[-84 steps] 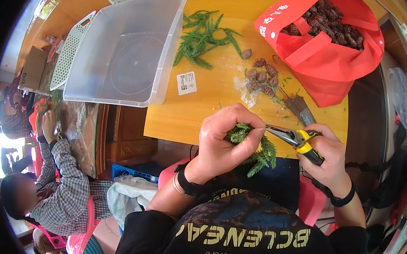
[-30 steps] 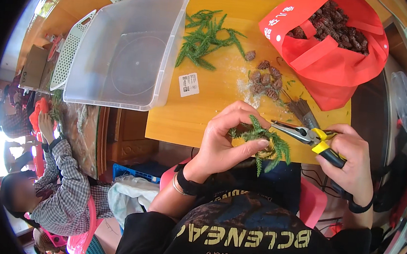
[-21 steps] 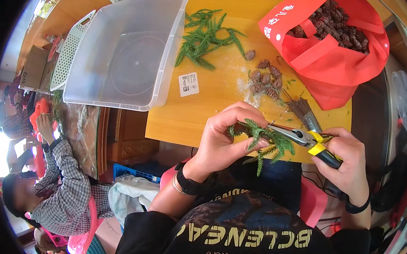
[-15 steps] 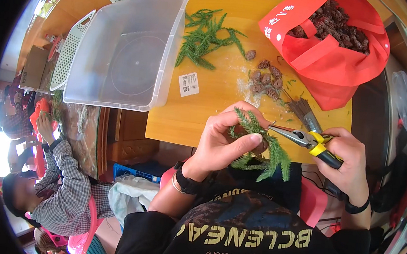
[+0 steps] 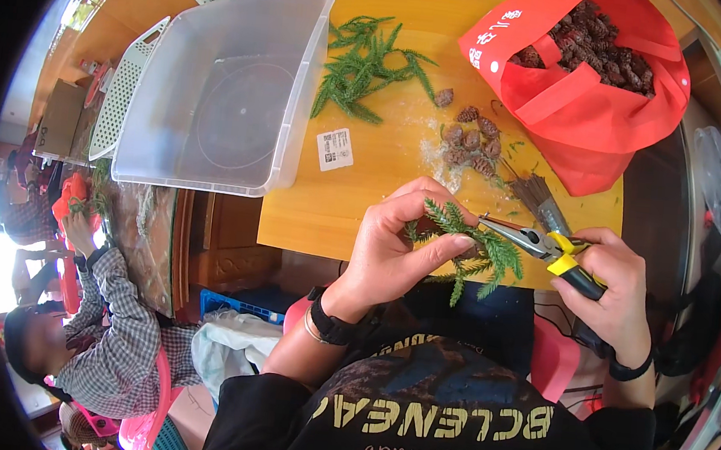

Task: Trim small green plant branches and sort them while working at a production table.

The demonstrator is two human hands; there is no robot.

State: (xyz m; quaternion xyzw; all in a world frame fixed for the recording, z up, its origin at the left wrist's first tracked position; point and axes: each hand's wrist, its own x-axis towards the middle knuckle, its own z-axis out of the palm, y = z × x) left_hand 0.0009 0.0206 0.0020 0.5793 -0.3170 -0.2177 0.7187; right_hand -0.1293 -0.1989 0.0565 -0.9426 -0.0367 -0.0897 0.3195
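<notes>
My left hand [image 5: 405, 250] pinches a bunch of green artificial pine sprigs [image 5: 495, 252] between thumb and fingers, above the table's near edge. Something brown, perhaps a pine cone, sits partly hidden among the sprigs under the thumb. In my right hand [image 5: 617, 282] are needle-nose pliers [image 5: 539, 242] with yellow and black handles. Their tips point left and meet a thin wire end beside the sprigs. Just beyond lie several loose pine cones [image 5: 471, 140] and a bundle of thin dark wires [image 5: 539, 198].
More green sprigs [image 5: 365, 71] lie on the yellow table [image 5: 361, 216], near a white label [image 5: 334, 149]. A clear plastic bin [image 5: 216, 109] stands left. At far right a red bag [image 5: 576, 115] holds many pine cones. Another person in a checked shirt [image 5: 135, 347] sits at left.
The sprigs have turned a little in my left hand and now reach further right. The plier tips have shifted slightly, still at the wire. Both hands keep their grips.
</notes>
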